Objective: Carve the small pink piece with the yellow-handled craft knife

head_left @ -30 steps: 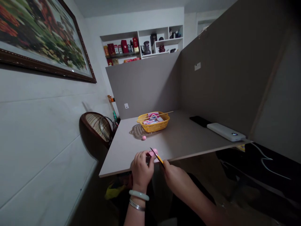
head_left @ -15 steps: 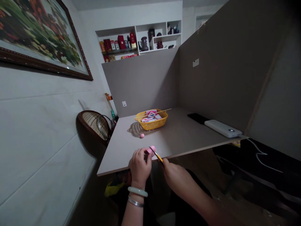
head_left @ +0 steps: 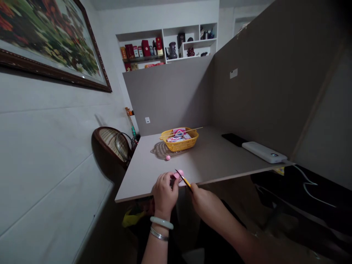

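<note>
Near the table's front edge my left hand (head_left: 165, 189) pinches a small pink piece (head_left: 176, 176), perhaps clay, partly hidden by the fingers. Just behind it is a rounder pink lump (head_left: 180, 172). My right hand (head_left: 205, 200) is closed around a slim tool (head_left: 187, 182) with a dark pointed tip and a yellow-and-black handle; its exact kind is unclear. That tip crosses in front of the pink lump, close to my left fingertips; whether it touches is hard to tell. Farther back, a small pink ball (head_left: 168, 157) lies on the table.
A yellow plastic basket (head_left: 180, 146) holds pink-and-white packets (head_left: 179, 136), with a thin stick (head_left: 192, 129) across its top. At the right lie a dark flat object (head_left: 233, 139) and a white power bank (head_left: 262, 151) with a cable. Grey panels (head_left: 170, 99) border the table (head_left: 137, 179).
The view has shifted slightly, so the surroundings sit a little farther right. Both hands keep nearly the same pose, with the tool still at the pink pieces.
</note>
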`<state>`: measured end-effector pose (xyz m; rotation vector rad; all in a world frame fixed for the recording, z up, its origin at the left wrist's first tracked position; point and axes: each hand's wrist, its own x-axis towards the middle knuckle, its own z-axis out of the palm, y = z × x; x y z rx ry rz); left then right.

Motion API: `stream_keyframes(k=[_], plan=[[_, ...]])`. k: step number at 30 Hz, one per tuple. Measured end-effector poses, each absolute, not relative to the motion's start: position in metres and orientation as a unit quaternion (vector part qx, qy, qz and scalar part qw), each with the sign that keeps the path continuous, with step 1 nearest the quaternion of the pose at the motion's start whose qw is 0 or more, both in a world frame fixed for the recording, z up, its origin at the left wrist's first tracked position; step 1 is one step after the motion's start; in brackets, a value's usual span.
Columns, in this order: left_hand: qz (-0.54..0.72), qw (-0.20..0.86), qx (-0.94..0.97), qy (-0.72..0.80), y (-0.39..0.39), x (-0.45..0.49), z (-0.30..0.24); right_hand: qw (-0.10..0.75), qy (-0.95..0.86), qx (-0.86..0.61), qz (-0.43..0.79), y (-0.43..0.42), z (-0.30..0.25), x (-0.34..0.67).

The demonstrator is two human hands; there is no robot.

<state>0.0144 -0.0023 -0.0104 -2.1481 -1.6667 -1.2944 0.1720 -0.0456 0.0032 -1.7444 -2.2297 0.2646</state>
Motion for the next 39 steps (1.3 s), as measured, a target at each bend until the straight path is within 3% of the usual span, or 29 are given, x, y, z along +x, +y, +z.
stream_keyframes(k=[14,21,39], plan=[[-0.435,0.089,-0.706,-0.552,-0.002,0.013,-0.011,0.141,-0.779,-0.606,0.073,-0.039,0.005,0.165],[-0.430,0.075,-0.713,-0.549,-0.003,0.013,-0.011,0.170,-0.769,-0.601,0.138,-0.060,-0.008,0.180],[-0.438,0.072,-0.710,-0.547,-0.003,0.013,-0.009,0.150,-0.774,-0.606,0.106,-0.047,0.009,0.168]])
